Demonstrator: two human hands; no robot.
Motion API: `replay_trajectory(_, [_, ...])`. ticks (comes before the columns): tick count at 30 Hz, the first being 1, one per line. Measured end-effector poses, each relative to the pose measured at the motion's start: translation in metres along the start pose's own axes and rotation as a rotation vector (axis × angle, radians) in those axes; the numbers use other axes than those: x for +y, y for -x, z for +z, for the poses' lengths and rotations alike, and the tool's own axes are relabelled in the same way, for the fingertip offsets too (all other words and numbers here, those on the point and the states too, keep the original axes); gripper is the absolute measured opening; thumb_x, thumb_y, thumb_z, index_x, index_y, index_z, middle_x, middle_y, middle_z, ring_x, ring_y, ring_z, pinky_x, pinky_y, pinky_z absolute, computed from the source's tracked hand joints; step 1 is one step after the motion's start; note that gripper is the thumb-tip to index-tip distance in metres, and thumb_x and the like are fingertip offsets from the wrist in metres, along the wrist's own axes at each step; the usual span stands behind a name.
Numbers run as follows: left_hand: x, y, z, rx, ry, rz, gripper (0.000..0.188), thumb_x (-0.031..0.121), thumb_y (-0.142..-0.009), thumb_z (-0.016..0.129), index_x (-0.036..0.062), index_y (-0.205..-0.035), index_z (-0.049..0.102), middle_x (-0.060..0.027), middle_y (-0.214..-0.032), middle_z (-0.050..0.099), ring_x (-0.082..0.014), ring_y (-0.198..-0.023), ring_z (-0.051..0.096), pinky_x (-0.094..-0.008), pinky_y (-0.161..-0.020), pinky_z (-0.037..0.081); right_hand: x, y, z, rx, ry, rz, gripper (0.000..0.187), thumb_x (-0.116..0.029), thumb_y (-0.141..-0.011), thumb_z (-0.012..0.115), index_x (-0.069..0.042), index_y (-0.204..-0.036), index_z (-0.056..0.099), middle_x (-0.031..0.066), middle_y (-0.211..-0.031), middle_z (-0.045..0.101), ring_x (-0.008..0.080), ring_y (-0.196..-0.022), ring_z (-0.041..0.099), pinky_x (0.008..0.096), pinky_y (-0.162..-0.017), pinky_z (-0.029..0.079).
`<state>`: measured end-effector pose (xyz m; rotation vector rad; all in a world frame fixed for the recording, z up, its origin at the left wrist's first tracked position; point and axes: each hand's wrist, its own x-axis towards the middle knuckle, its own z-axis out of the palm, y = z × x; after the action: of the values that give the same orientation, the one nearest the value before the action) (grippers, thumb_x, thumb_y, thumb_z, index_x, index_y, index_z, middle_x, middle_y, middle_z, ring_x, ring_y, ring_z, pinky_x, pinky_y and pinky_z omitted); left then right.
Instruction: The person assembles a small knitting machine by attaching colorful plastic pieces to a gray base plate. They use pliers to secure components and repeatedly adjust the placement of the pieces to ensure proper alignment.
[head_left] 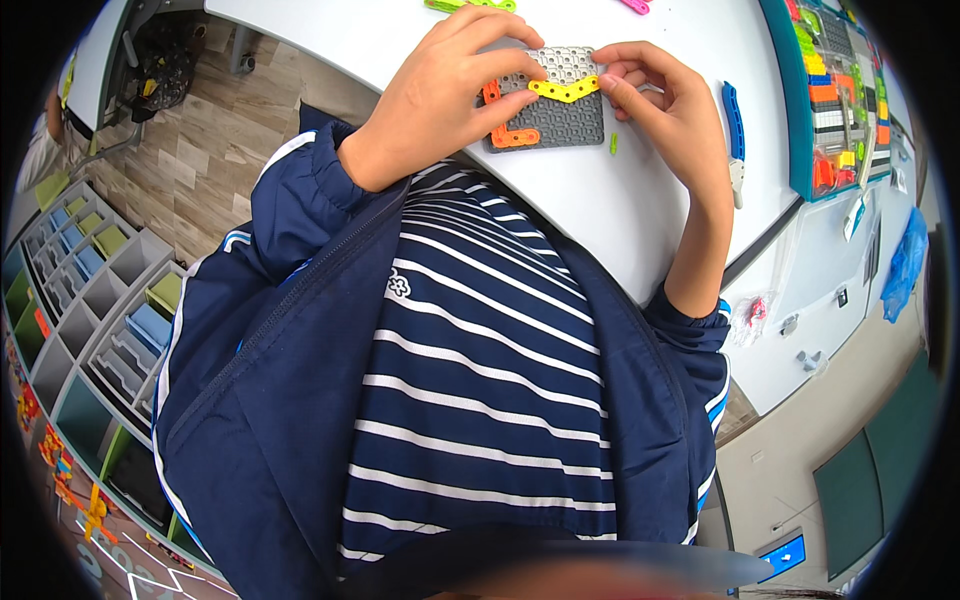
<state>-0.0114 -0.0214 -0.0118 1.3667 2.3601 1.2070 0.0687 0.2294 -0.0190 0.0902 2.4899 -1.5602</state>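
Note:
A yellow bent building beam (pixel 565 93) with holes lies across a grey perforated plate (pixel 572 134) on the white table. My left hand (pixel 450 85) pinches the beam's left end between thumb and fingers. At its other end, my right hand (pixel 660 95) grips with thumb and curled fingers. An orange angled beam (pixel 520 137) sits along the plate's near left corner, partly covered by my left fingers. Beside the plate's right edge lies a small green pin (pixel 614 143). Whether the yellow beam is fastened to the plate, I cannot tell.
A blue-handled tool (pixel 735 120) lies right of my right hand. A teal-edged tray (pixel 792 100) of colourful parts stands farther right. Green beams (pixel 470 5) and a pink beam (pixel 637 5) lie at the far edge of view. Shelves with bins (pixel 110 270) stand at left.

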Motion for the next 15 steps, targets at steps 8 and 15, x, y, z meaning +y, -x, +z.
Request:
replay_trajectory(8, [-0.0002,0.0003,-0.0005,0.001,0.007,-0.007,0.019,0.009,-0.085,0.078,0.0002,-0.101,0.072,-0.0144,-0.12,0.065,-0.0324,-0.12,0.057,-0.0428,-0.103,0.047,-0.0018,-0.0003,0.0009,0.005,0.017,-0.01,0.027,-0.009,-0.097,0.072,-0.002,-0.123,0.072,0.0012,-0.095,0.067,0.0038,-0.08,0.063,0.0173,-0.072,0.055])
replay_trajectory(15, [-0.0011,0.0007,0.0012,0.001,0.007,-0.017,0.02,0.009,-0.085,0.078,-0.0003,-0.102,0.073,-0.0144,-0.121,0.065,-0.032,-0.12,0.057,-0.0425,-0.103,0.047,-0.0018,-0.001,0.0025,0.034,0.025,-0.025,0.026,-0.009,-0.096,0.073,-0.002,-0.121,0.073,0.0012,-0.093,0.067,0.0039,-0.078,0.061,0.0171,-0.068,0.053])
